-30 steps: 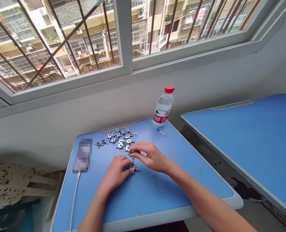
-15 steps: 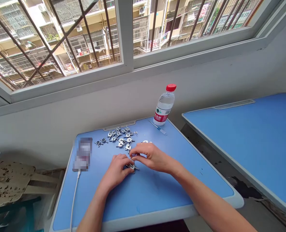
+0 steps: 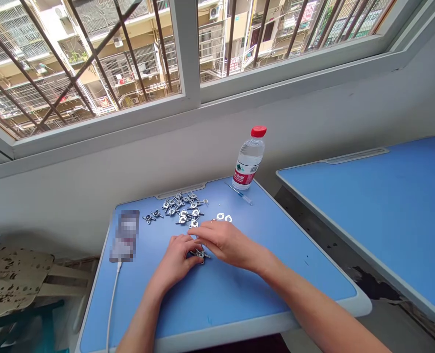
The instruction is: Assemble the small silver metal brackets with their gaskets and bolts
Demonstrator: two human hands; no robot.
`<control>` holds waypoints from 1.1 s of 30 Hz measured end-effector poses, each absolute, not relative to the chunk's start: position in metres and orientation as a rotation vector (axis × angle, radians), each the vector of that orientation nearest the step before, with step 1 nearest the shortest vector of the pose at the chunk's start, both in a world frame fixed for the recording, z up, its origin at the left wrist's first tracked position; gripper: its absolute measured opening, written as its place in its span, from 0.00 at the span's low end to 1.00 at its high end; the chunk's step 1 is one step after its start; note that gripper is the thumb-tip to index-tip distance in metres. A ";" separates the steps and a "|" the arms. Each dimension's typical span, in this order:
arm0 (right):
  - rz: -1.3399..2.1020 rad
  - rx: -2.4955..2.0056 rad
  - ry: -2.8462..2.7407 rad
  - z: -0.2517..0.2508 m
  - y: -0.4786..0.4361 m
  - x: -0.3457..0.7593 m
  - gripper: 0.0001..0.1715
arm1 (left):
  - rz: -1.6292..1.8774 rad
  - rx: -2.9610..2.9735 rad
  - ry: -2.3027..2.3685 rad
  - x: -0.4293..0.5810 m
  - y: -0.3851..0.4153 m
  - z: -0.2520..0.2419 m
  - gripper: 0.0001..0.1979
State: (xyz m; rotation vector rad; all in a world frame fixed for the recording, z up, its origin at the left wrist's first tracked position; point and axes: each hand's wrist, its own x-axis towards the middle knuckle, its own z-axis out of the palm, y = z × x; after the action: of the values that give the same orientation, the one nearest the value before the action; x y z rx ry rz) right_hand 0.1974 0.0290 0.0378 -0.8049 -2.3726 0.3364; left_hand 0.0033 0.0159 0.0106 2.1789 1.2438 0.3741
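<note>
My left hand (image 3: 176, 259) rests on the blue desk (image 3: 239, 294), its fingers closed on a small metal part (image 3: 200, 254). My right hand (image 3: 228, 242) lies just above and to the right of that part, fingers curled over it and touching it. A pile of several similar metal parts (image 3: 182, 208) lies behind my hands. Two small flat metal pieces (image 3: 224, 217) lie just beyond my right hand.
A water bottle with a red cap (image 3: 250, 158) stands at the desk's back right, with a thin pen-like tool (image 3: 239, 194) beside it. A phone (image 3: 125, 235) with a white cable (image 3: 111, 304) lies at the left. Another blue desk (image 3: 386, 206) stands to the right.
My right hand has come down from a raised pinch above the part onto it, uncovering the two flat pieces behind. My left hand has stayed in place.
</note>
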 end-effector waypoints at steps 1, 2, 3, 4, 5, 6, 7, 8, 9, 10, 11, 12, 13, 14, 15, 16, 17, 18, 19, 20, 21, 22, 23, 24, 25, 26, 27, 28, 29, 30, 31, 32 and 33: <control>0.369 -0.812 -2.388 0.039 0.029 0.199 0.17 | 0.368 2.182 1.249 0.003 0.016 0.010 0.06; 0.412 -0.812 -2.394 0.041 0.029 0.201 0.19 | 0.360 2.187 1.253 0.003 0.016 0.011 0.05; 0.455 -0.807 -2.392 0.042 0.030 0.203 0.21 | 0.356 2.192 1.257 0.003 0.016 0.011 0.04; 0.492 -0.798 -2.379 0.043 0.030 0.205 0.21 | 0.357 2.195 1.259 0.003 0.015 0.011 0.04; 0.520 -0.791 -2.362 0.043 0.030 0.206 0.20 | 0.361 2.197 1.260 0.004 0.015 0.012 0.04; 0.535 -0.789 -2.343 0.044 0.031 0.206 0.19 | 0.366 2.195 1.260 0.004 0.015 0.012 0.04; 0.539 -0.792 -2.325 0.044 0.031 0.206 0.16 | 0.371 2.191 1.260 0.004 0.014 0.013 0.04; 0.537 -0.801 -2.312 0.044 0.032 0.206 0.14 | 0.374 2.187 1.258 0.004 0.014 0.013 0.04; 0.529 -0.812 -2.301 0.044 0.032 0.206 0.12 | 0.376 2.181 1.256 0.004 0.014 0.014 0.04; 0.520 -0.825 -2.291 0.044 0.031 0.205 0.10 | 0.375 2.177 1.255 0.004 0.014 0.014 0.04; 0.516 -0.843 -2.278 0.044 0.031 0.205 0.10 | 0.371 2.176 1.255 0.004 0.013 0.014 0.04; 0.521 -0.865 -2.263 0.044 0.030 0.205 0.09 | 0.367 2.177 1.256 0.005 0.013 0.015 0.04; 0.532 -0.894 -2.246 0.044 0.030 0.204 0.09 | 0.364 2.180 1.258 0.005 0.013 0.015 0.04; 0.547 -0.925 -2.228 0.044 0.029 0.204 0.08 | 0.360 2.183 1.263 0.005 0.013 0.015 0.04; 0.564 -0.954 -2.213 0.045 0.029 0.204 0.08 | 0.358 2.185 1.267 0.005 0.013 0.015 0.04; 0.581 -0.975 -2.205 0.045 0.028 0.205 0.07 | 0.356 2.188 1.268 0.005 0.013 0.015 0.04; 0.592 -0.990 -2.198 0.045 0.028 0.205 0.07 | 0.354 2.191 1.269 0.005 0.013 0.015 0.04; 0.599 -0.999 -2.194 0.046 0.028 0.205 0.07 | 0.351 2.193 1.269 0.005 0.013 0.015 0.04; 0.603 -1.003 -2.191 0.046 0.028 0.204 0.07 | 0.347 2.196 1.267 0.005 0.013 0.015 0.04; 0.603 -1.004 -2.192 0.046 0.028 0.204 0.08 | 0.343 2.198 1.265 0.005 0.013 0.015 0.04; 0.595 -1.005 -2.199 0.046 0.028 0.204 0.08 | 0.340 2.198 1.264 0.005 0.013 0.015 0.04; 0.576 -1.004 -2.212 0.046 0.028 0.204 0.09 | 0.342 2.198 1.263 0.005 0.014 0.015 0.04; 0.549 -1.001 -2.229 0.045 0.028 0.204 0.09 | 0.345 2.197 1.261 0.004 0.014 0.015 0.04; 0.518 -0.995 -2.249 0.045 0.029 0.203 0.09 | 0.349 2.198 1.259 0.004 0.014 0.014 0.04; 0.490 -0.982 -2.267 0.044 0.029 0.204 0.09 | 0.353 2.201 1.256 0.004 0.014 0.013 0.04; 0.474 -0.962 -2.283 0.044 0.029 0.204 0.08 | 0.355 2.205 1.251 0.004 0.015 0.013 0.04; 0.475 -0.939 -2.294 0.044 0.030 0.204 0.08 | 0.355 2.210 1.248 0.003 0.015 0.012 0.04; 0.492 -0.918 -2.304 0.044 0.030 0.205 0.08 | 0.352 2.216 1.246 0.003 0.015 0.011 0.04; 0.517 -0.901 -2.312 0.044 0.030 0.206 0.09 | 0.348 2.221 1.246 0.003 0.015 0.011 0.05; 0.545 -0.894 -2.321 0.045 0.030 0.206 0.11 | 0.344 2.224 1.246 0.003 0.015 0.011 0.05; 0.575 -0.894 -2.330 0.046 0.030 0.207 0.13 | 0.340 2.224 1.247 0.003 0.015 0.011 0.06; 0.609 -0.896 -2.338 0.048 0.031 0.208 0.15 | 0.337 2.223 1.247 0.003 0.015 0.011 0.07; 0.647 -0.894 -2.343 0.049 0.031 0.209 0.16 | 0.336 2.220 1.245 0.003 0.015 0.011 0.07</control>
State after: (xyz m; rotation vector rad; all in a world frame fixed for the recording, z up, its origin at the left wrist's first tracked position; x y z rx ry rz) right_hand 0.2089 0.0307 0.0493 -0.8945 -2.3427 0.6469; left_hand 0.0030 0.0152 0.0113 2.2202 1.2452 0.3359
